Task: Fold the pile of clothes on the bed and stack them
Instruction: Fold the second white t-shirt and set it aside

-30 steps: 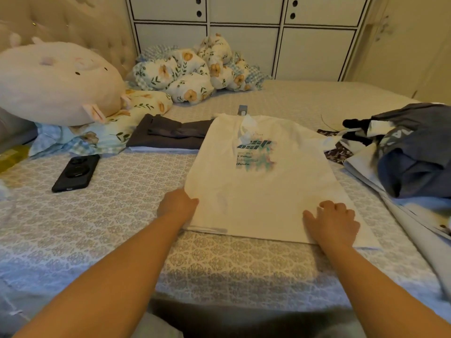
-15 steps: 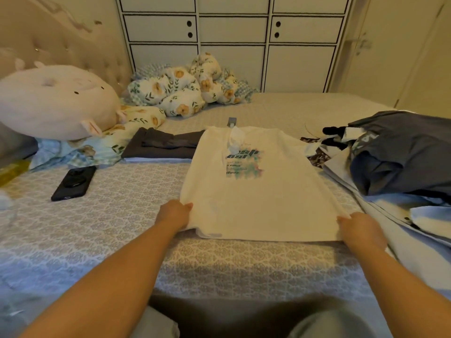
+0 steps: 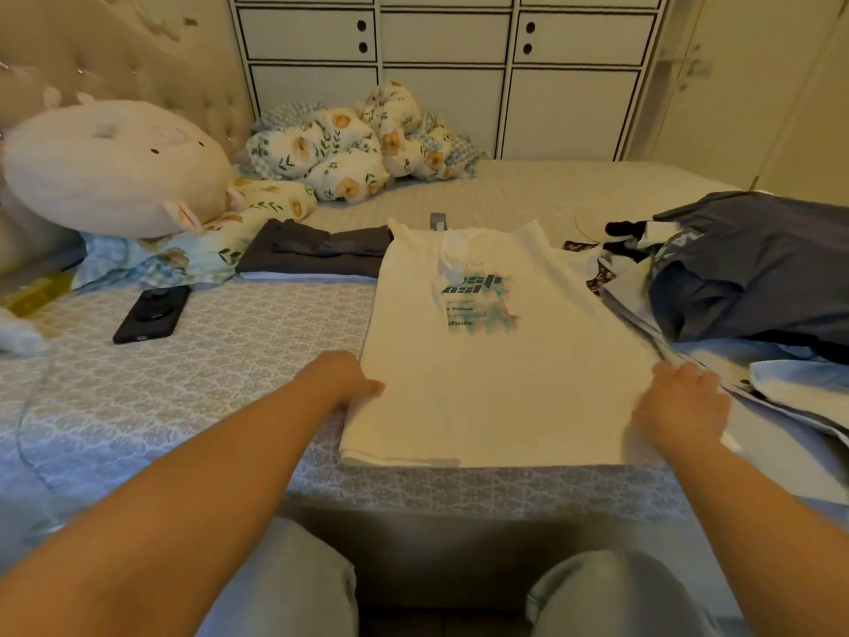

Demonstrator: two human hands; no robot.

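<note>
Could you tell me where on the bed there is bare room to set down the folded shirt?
Bare bedspread lies between the black phone and the white T-shirt, in front of the folded dark garments. Another free patch lies beyond the shirt's collar, toward the cabinet. The right side is crowded with the unfolded clothes pile; the headboard end holds pillows.

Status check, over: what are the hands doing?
Left hand and right hand grip white T-shirt sides. Unfolded pile right. Nothing blocking.

Patterned bed [image 3: 220,360] w/ white tee [image 3: 496,360], folded dk clothes [image 3: 321,255], phone [image 3: 152,313], clothes pile [image 3: 744,278].
</note>
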